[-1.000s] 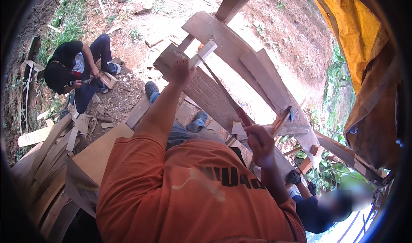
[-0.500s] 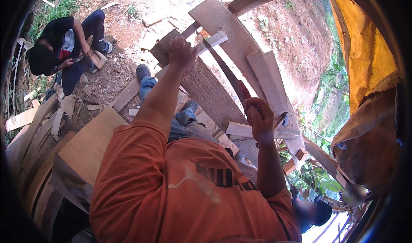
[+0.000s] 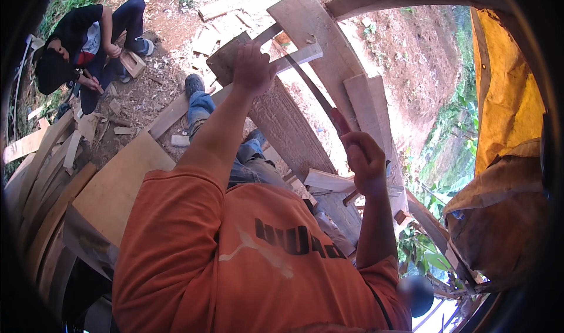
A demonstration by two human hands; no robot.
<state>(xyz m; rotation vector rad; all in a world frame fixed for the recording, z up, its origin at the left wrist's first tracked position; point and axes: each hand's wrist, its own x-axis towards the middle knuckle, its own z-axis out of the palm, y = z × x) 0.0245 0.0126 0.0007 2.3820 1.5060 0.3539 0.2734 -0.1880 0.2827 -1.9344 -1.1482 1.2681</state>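
Note:
My right hand is closed round the reddish handle of a hand saw, its long dark blade slanting up and left. The blade's far end meets a pale wooden strip, which sticks out to the right of my left hand. That hand is closed over the strip, fingers bent, bearing down above a broad rough plank. My palm hides part of the strip, and whether the teeth have cut into it cannot be made out.
Another wide board lies beyond the saw. A seated co-worker at upper left has a small wooden frame close by. A plywood sheet and curved boards are at left; a yellow tarp hangs at right. Another person's head shows at lower right.
The view has shifted slightly, so the boards and saw sit a little further right. Both my hands keep their grips. The co-worker's lower hand has drawn away from the wooden frame.

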